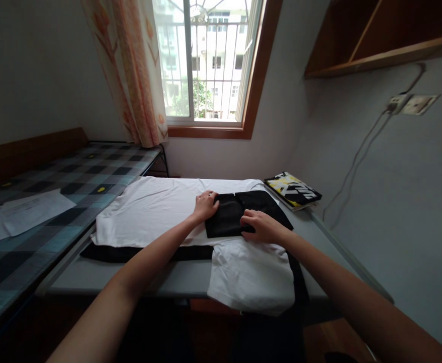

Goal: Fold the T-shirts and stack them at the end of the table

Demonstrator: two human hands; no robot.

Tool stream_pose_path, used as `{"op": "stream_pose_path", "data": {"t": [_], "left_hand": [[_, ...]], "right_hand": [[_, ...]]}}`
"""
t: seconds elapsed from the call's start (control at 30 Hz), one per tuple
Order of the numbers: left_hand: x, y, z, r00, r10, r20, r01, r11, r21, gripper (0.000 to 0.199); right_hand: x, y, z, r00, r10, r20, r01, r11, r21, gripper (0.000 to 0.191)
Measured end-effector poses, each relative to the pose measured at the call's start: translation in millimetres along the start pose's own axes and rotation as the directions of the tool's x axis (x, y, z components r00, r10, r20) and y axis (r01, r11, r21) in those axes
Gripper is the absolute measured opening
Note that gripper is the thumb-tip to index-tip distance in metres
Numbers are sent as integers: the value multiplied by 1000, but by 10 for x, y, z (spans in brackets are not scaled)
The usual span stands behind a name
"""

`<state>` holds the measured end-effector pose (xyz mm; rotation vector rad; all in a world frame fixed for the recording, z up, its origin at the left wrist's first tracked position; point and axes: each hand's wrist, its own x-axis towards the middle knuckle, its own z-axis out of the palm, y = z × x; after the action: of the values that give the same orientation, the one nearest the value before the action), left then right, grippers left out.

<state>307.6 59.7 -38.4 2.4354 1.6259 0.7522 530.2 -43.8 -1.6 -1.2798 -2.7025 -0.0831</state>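
Note:
A white T-shirt (145,212) lies spread on a grey table, its short sleeve (251,275) draped over the front edge. On the shirt's right part rests a flat black panel (224,224) with a small notch at its far edge; whether it is board or cloth I cannot tell. My left hand (205,205) lies on the panel's left edge, fingers bent slightly over it. Near the panel's front edge is my right hand (262,227), its thumb and curved fingers apart, touching the surface. More black material (130,253) shows under the shirt.
Magazines (292,190) are stacked at the table's (334,252) back right corner. Left of the table stands a bed with a checked mattress (54,176) and papers (32,212). A window (209,65) and curtain (137,75) are ahead. Cords (357,154) run down the right wall below a shelf (387,55).

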Motion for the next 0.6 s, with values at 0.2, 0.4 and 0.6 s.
{"op": "stream_pose_path", "data": {"t": [0.2, 0.4, 0.6], "left_hand": [[328, -328, -49, 936, -332, 119, 334, 942, 5, 34], [335, -353, 12, 931, -355, 86, 358, 934, -20, 28], [339, -303, 111, 930, -363, 49, 365, 930, -47, 27]], "right_hand": [[-40, -149, 73, 1000, -9, -12, 5, 958, -287, 13], [-58, -270, 79, 991, -89, -95, 43, 915, -400, 11], [-131, -355, 108, 994, 42, -101, -77, 928, -364, 10]]}}
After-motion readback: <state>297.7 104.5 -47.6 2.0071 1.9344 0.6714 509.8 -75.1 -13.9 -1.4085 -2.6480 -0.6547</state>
